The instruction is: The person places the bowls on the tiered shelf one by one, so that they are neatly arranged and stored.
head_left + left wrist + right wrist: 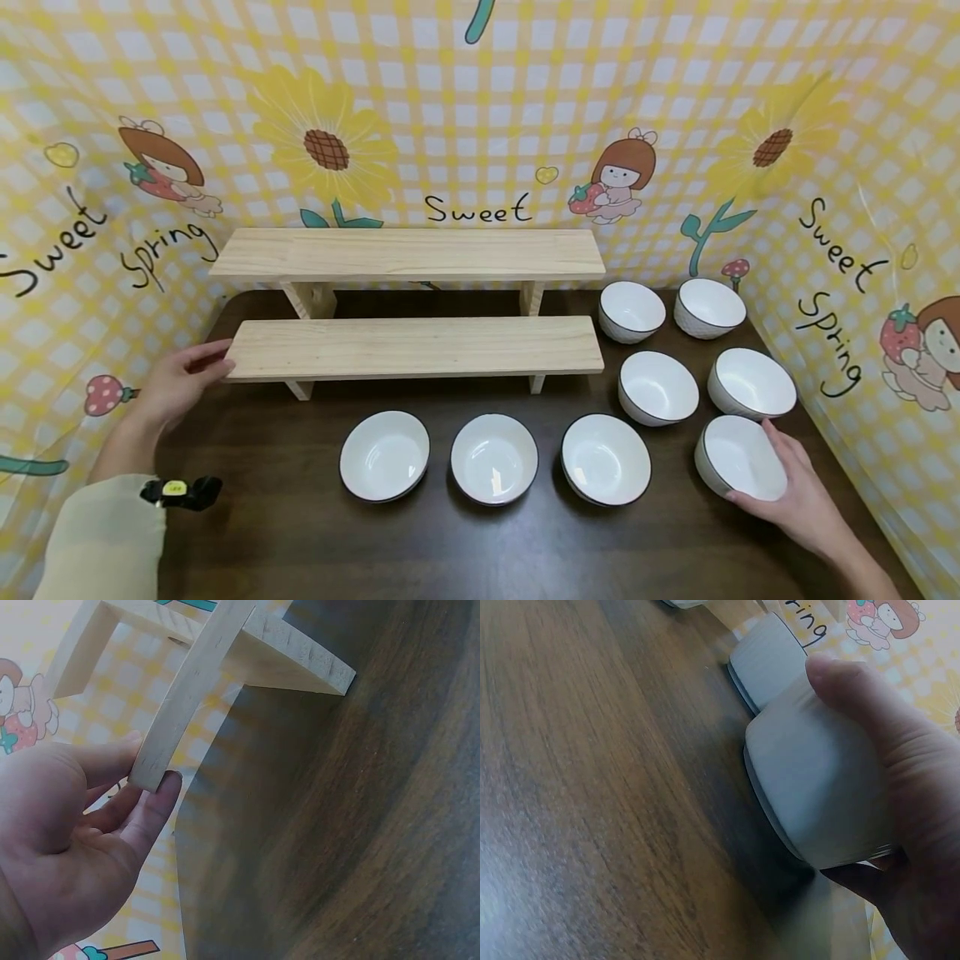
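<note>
At the left end of a two-tier wooden shelf, my left hand pinches the lower board between thumb and fingers. On the right, my right hand grips a white bowl with a dark rim, its thumb and fingers spread around the side. In the right wrist view the thumb lies along the outer wall of that bowl, close over the dark table. Just behind it stands another white bowl.
Three white bowls, among them a middle bowl, form a row before the shelf. More bowls, such as one bowl, stand right of it. The dark wooden table is bordered by a yellow checked cloth behind and at both sides.
</note>
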{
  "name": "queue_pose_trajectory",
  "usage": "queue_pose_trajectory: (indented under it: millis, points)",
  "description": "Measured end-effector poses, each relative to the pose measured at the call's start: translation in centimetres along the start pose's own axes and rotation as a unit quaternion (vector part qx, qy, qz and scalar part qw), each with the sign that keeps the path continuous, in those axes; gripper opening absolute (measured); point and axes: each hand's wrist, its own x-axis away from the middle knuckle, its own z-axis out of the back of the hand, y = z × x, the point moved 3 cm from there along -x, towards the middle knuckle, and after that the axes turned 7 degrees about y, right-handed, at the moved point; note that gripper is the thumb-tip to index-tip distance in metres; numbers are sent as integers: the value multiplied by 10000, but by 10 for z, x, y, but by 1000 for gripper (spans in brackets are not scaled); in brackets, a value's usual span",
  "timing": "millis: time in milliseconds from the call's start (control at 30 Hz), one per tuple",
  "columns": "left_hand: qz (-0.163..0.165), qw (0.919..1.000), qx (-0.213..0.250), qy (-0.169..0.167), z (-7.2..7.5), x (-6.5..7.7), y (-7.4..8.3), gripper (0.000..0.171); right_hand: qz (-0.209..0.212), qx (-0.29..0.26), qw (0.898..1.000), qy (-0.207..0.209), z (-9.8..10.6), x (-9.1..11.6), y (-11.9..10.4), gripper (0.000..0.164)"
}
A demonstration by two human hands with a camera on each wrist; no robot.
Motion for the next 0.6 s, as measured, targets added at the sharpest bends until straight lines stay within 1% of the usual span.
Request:
queue_pose_trajectory:
  millis: [267, 400, 600]
  points:
    - [90, 10000, 28, -31, 0, 0, 0, 65, 92, 36, 9999, 100, -1, 0, -1, 118]
    - [37, 10000, 44, -22, 0, 0, 0, 64, 153, 39, 9998, 152, -1, 0, -2, 118]
    - [-155, 9998, 139, 72, -1, 2, 2, 62, 215, 14, 9996, 185, 1, -2, -6, 119]
